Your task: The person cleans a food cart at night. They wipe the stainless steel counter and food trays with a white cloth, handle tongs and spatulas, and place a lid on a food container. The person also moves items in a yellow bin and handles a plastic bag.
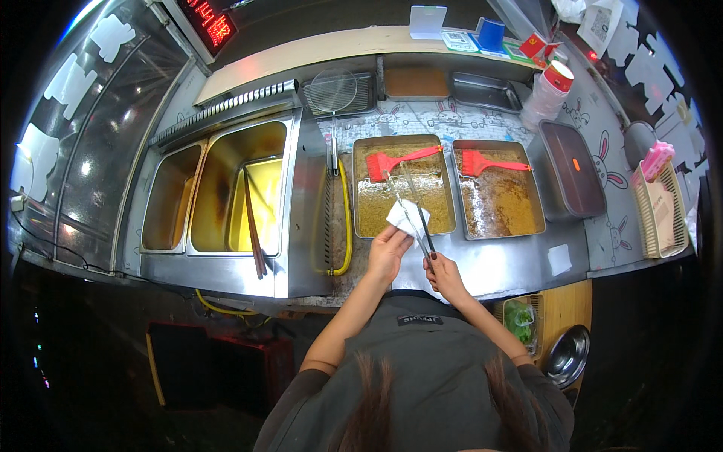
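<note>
My right hand (445, 277) grips a pair of metal tongs (427, 229) near the handle end, their tips pointing away from me. My left hand (388, 251) pinches a white paper tissue (400, 219) against one arm of the tongs. Both hands are above the near edge of the steel counter. Beyond them is a square metal tray (406, 217) of brownish-yellow sauce, with a red basting brush (379, 165) lying in it. The tong tips overlap that brush in the view; whether they touch it I cannot tell. To the right, a second sauce tray (502, 203) holds another red brush (475, 163).
At left stands a two-basin deep fryer (291, 237) with yellow oil; wooden chopsticks (254, 237) lean over its front rim. A wire skimmer (334, 93) rests behind it. Along the right are a lidded container (571, 169), stacked paper cups (551, 90) and a plastic basket (658, 209).
</note>
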